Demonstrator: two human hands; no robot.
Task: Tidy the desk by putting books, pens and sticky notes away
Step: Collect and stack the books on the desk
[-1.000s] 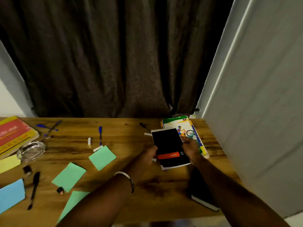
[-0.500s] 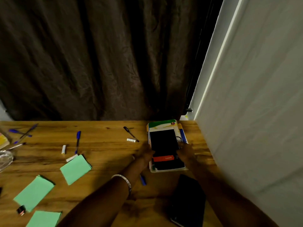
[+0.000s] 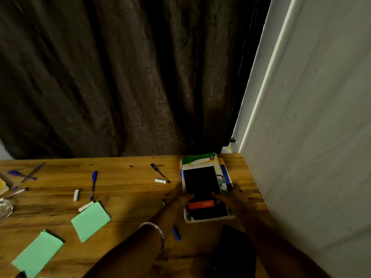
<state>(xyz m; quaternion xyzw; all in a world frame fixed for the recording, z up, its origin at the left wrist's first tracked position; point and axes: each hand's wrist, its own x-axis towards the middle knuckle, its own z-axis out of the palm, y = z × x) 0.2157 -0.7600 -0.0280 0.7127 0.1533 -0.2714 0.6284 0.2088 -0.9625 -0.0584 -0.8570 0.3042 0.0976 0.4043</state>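
The notebook (image 3: 201, 183) lies on top of the book stack (image 3: 200, 159), which sits on the counter (image 3: 130, 197) in its far right corner. Both hands rest on the notebook's near part: the left hand (image 3: 178, 199) at its left edge, the right hand (image 3: 230, 197) at its right edge. Just left of the stack lies a pen (image 3: 159, 173) with a cap (image 3: 160, 180) touching it. Nearer than the stack lies another book (image 3: 234, 253). Well left of the stack lie two paper pads (image 3: 90, 220).
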